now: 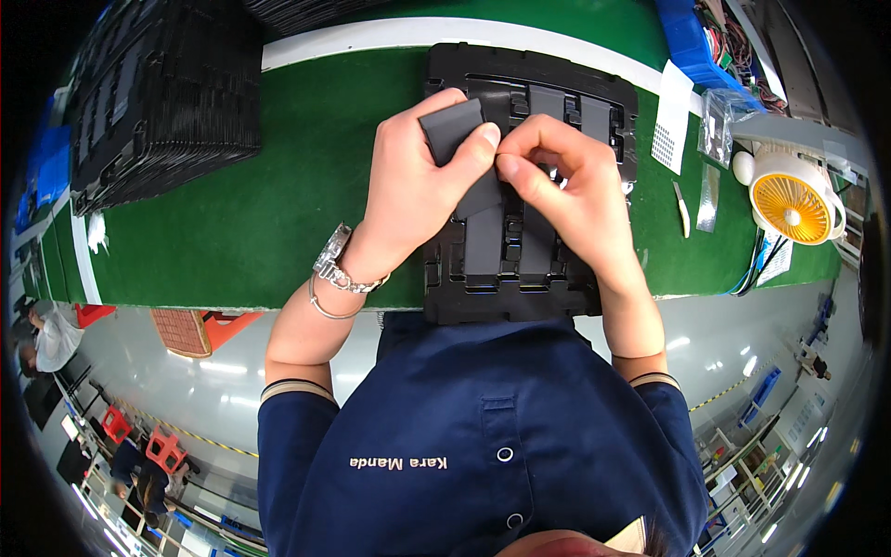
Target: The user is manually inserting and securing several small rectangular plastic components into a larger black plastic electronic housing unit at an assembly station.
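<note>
My left hand point(408, 176) is closed around a flat, dark grey rectangular block point(449, 126), with the thumb pressed on its right edge. Close beside that thumb, my right hand point(577, 190) has its thumb and forefinger pinched together near the block's edge. Whatever lies between those fingertips is too small to make out. Both hands are above a black moulded plastic tray point(510, 308) at the table's front edge. Several similar dark grey blocks point(482, 246) lie in the tray's slots, partly hidden by my hands.
A tall stack of black trays point(186, 111) stands at the left of the green table point(316, 204). To the right are a sheet with dark dots point(672, 121), a white-handled knife point(682, 212), clear plastic bags point(716, 130), a yellow-and-white fan point(791, 206) and a blue bin point(696, 46).
</note>
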`<state>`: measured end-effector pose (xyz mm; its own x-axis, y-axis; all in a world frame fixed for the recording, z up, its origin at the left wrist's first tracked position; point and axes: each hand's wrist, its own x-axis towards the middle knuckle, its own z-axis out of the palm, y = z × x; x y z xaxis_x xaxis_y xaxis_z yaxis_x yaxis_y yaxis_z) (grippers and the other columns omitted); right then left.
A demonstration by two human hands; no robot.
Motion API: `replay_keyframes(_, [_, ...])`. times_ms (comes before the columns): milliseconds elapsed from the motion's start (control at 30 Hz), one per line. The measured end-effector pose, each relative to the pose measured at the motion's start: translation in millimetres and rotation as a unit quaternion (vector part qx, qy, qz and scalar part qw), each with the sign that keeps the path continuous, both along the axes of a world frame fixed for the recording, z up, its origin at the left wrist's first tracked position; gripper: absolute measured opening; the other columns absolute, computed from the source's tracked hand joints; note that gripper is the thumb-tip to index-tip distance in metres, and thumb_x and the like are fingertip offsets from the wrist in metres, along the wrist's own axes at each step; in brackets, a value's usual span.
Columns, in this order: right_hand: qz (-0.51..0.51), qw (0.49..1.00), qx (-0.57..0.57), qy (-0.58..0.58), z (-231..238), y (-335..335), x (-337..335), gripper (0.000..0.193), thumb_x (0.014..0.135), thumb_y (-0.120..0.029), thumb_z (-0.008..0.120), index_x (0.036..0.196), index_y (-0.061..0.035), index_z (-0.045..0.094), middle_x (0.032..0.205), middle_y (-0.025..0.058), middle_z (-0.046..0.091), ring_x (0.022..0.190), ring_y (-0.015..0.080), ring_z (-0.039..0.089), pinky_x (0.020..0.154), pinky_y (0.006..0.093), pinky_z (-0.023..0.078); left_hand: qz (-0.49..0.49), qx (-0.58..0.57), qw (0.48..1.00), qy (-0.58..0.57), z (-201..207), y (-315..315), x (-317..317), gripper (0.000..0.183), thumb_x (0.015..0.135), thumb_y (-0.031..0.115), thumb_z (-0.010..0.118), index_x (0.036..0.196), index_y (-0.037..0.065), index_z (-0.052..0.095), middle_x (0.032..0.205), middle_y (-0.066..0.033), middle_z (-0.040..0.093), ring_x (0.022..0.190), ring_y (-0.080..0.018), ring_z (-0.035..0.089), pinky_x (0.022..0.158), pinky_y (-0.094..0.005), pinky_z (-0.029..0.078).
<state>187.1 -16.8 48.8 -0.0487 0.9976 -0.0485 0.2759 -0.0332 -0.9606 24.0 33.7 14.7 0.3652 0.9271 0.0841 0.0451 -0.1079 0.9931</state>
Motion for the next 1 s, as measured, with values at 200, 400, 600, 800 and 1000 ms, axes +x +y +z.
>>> replay_keyframes(200, [0.041,0.985,-0.076,0.151,-7.7,4.7,1.9,0.023,0.095,-0.02,0.061,0.089,0.0017,0.061,0.077,0.001,0.061,0.073,0.0064,0.055,0.069,0.0223,0.047,0.002,-0.025,0.999,-0.047,2.8,-0.8,-0.4,0.025,0.086,0.017,0.063,0.071,0.001,0.052,0.057,0.0013,0.047,0.054,-0.0064,0.041,0.049,-0.0253,0.035])
replay_keyframes(400, [0.031,0.986,-0.08,0.146,-5.5,3.0,-0.3,0.022,0.095,-0.019,0.06,0.086,0.001,0.061,0.074,0.0,0.059,0.07,0.0056,0.054,0.067,0.0224,0.046,-0.008,-0.041,0.997,-0.061,1.4,-1.0,0.1,0.024,0.086,0.016,0.063,0.071,0.001,0.052,0.058,0.0019,0.048,0.055,-0.0052,0.042,0.049,-0.0247,0.036])
replay_keyframes(600, [0.034,0.984,-0.076,0.156,-5.6,1.7,-0.2,0.021,0.095,-0.018,0.06,0.087,0.0006,0.062,0.074,0.0005,0.06,0.07,0.0059,0.055,0.067,0.0219,0.047,-0.033,-0.066,0.993,-0.096,3.1,-1.7,-0.4,0.022,0.087,0.016,0.062,0.073,0.001,0.054,0.06,0.0026,0.052,0.057,-0.0041,0.047,0.051,-0.0228,0.039])
replay_keyframes(800, [0.049,0.978,-0.088,0.185,-8.8,2.1,4.3,0.022,0.096,-0.019,0.058,0.088,0.0005,0.063,0.075,0.0014,0.062,0.07,0.0063,0.056,0.068,0.0219,0.048,-0.071,-0.099,0.981,-0.152,0.7,-0.6,-0.7,0.02,0.089,0.018,0.061,0.077,0.002,0.057,0.066,0.0016,0.056,0.059,-0.0045,0.051,0.054,-0.022,0.042])
replay_keyframes(1000, [0.04,0.973,-0.079,0.211,-10.5,3.7,7.9,0.026,0.098,-0.023,0.055,0.088,0.0,0.064,0.075,0.0013,0.062,0.069,0.0061,0.056,0.067,0.0216,0.047,-0.103,-0.111,0.975,-0.16,-1.9,1.4,-0.6,0.026,0.093,0.027,0.056,0.081,0.004,0.056,0.073,0.0001,0.058,0.064,-0.0043,0.052,0.058,-0.0213,0.043])
